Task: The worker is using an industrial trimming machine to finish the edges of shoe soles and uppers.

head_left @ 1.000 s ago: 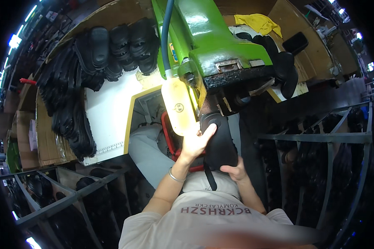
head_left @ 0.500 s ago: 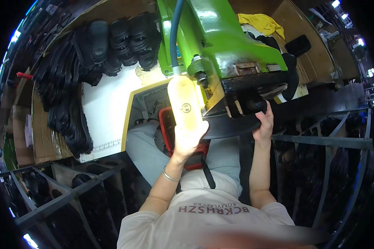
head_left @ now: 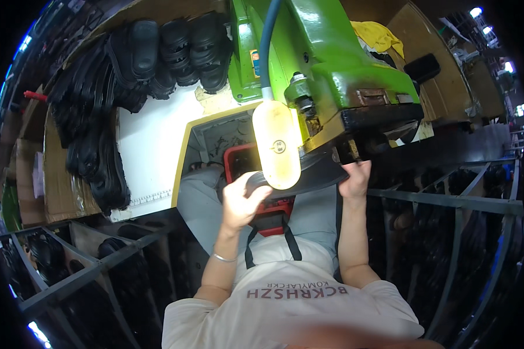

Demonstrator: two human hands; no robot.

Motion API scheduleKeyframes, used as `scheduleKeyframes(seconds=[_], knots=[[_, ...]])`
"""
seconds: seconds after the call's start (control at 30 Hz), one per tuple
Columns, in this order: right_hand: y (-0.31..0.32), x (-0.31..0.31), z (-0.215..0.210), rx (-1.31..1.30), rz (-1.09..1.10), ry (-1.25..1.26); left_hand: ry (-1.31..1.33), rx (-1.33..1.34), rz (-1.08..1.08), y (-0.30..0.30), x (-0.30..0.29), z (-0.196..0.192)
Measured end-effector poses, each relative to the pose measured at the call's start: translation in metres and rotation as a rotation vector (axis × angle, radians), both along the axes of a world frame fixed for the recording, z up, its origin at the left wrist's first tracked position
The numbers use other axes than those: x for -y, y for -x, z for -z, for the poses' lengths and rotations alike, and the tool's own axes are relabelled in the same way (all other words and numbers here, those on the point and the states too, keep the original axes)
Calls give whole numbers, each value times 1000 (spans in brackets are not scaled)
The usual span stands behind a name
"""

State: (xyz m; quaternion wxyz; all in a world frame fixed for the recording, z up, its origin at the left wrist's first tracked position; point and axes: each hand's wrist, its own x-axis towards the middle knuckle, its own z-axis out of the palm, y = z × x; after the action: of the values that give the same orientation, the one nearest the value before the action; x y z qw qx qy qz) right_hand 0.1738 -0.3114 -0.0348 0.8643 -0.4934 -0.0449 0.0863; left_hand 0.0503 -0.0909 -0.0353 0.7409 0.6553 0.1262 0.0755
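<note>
A long, black, curved sole-like piece [head_left: 317, 176] lies beneath the head of a green machine [head_left: 332, 64]. My left hand [head_left: 241, 202] grips its left end, the thumb toward me and the fingers wrapped behind. At the right end, close under the machine's dark lower edge, my right hand [head_left: 356, 179] holds it; some of those fingers are hidden. A glowing oval lamp [head_left: 277, 145] on a blue-grey hose hangs in front of the piece and covers part of its middle.
Black slippers [head_left: 140, 52] are piled on the white table [head_left: 148, 151] at left. A yellow cloth [head_left: 378, 36] lies behind the machine, near a cardboard box [head_left: 434, 75]. Metal racks [head_left: 99, 270] holding dark footwear flank me. A red seat or bin [head_left: 236, 160] shows below the table.
My left hand has moved left and down, away from the lamp, and now grips the left end of the black piece. My right hand has shifted a little left and down. The view has shifted slightly.
</note>
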Motion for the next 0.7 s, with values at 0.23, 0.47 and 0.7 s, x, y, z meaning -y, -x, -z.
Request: scheduleKeyframes(seconds=[0.23,0.47,0.7], knots=[[-24,21,1,28,200,-87,-77,205,54,-39,39,27],[5,-16,0,21,98,-16,-36,158,-70,-14,-3,-9],[28,-41,10,47,-23,86,308,30,-193,29,-22,15]])
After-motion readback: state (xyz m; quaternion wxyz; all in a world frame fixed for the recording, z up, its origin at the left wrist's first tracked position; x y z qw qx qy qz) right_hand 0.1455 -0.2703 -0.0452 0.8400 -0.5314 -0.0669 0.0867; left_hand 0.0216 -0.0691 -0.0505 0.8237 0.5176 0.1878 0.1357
